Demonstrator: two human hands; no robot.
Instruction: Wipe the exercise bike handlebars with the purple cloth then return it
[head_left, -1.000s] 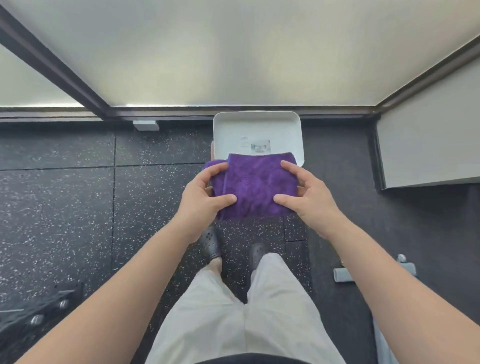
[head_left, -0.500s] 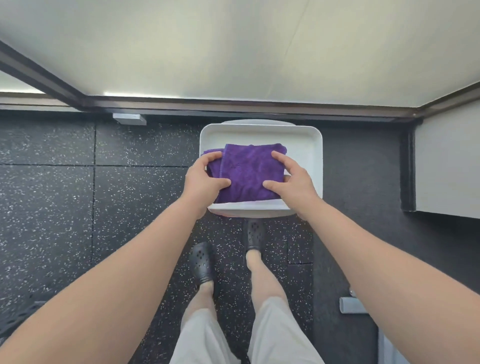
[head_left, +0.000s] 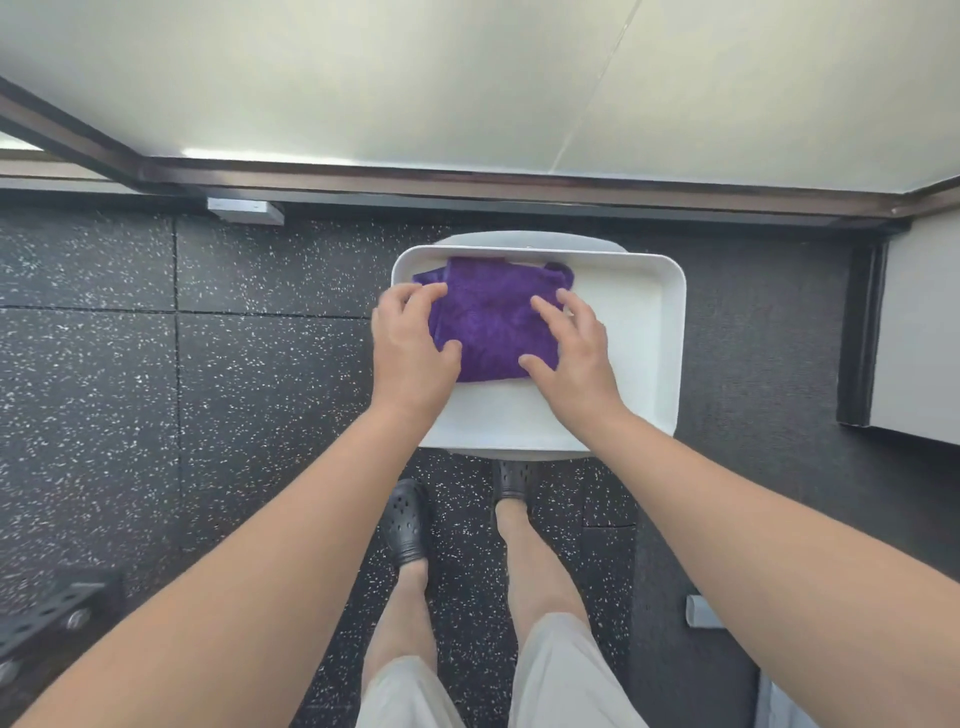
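Note:
The folded purple cloth (head_left: 488, 322) lies in the left part of a white tray (head_left: 644, 332) that rests on a pale round stool below me. My left hand (head_left: 413, 348) is at the cloth's left edge, with its fingers curled over the edge and its thumb pressed on top. On the cloth's right edge my right hand (head_left: 574, 358) lies flat, fingers spread, some of them reaching onto the tray. The exercise bike's handlebars are out of view.
The stool stands on black speckled rubber flooring (head_left: 260, 415), close to a frosted glass wall with a dark frame (head_left: 467, 182). My feet in black clogs (head_left: 408, 525) stand just in front of it. There is a black metal piece (head_left: 47, 618) at the lower left and a grey part (head_left: 698, 610) at the lower right.
I stepped up to the tray and lowered the cloth from in front of me down into it. My right hand's fingers have spread out flat.

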